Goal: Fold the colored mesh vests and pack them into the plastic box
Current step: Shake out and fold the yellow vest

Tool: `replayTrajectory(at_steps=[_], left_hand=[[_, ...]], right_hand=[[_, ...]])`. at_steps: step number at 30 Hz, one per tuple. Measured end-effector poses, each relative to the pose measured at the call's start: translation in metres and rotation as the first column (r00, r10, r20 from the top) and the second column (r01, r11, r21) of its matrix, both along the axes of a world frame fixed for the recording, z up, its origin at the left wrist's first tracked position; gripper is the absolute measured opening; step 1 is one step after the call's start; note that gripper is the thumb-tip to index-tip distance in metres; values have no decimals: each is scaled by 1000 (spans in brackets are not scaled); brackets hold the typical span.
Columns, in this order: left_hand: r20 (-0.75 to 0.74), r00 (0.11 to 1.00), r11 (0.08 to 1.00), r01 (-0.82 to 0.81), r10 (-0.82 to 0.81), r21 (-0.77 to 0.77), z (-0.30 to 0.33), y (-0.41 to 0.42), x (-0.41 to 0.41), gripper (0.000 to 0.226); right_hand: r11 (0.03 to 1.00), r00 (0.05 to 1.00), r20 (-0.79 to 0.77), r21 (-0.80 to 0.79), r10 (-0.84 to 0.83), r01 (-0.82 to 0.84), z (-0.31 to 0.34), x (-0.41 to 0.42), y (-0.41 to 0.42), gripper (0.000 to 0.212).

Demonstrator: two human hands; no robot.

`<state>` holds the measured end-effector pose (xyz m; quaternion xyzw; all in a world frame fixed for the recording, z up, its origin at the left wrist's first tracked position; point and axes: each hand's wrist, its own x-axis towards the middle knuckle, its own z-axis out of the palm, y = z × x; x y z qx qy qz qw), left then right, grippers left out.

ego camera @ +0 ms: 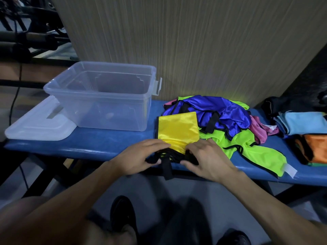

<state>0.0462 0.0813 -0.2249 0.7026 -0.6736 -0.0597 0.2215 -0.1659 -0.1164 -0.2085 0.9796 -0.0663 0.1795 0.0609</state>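
Head view of a blue padded bench set against a wood-grain wall panel. The yellow vest, partly folded into a rectangle with black trim, lies flat at the bench's near edge. The left hand and right hand both rest on its near end, fingers curled around the bunched black straps, 1 of which hangs over the bench edge. The clear plastic box stands open to the left of the vest, apart from it, with no vest visible inside. Its lid lies flat beside it at the bench's left end. Just right of the yellow vest, touching it, is a loose heap: a blue vest on top, a lime-green vest spreading toward the near edge, and a pink vest at the heap's right. Farther right sit a light-blue folded cloth and an orange cloth.
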Motion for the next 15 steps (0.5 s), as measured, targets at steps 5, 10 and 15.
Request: replayTrajectory(at_steps=[5,10,15], left_hand=[[-246,956,976,-189,159,-104,6,-21,-4,33],[-349,892,931,-345,286,-119,6,-41,-12,40],[-565,754,880,-465,334,-101,5,-40,-15,24]], right_hand=[[984,999,-33,-176,-25,19,-6,1,7,60],[991,999,41,-137,12,-7,-10,4,-1,44],[1000,1000,9,-5,-4,4,-7,5,-7,44]])
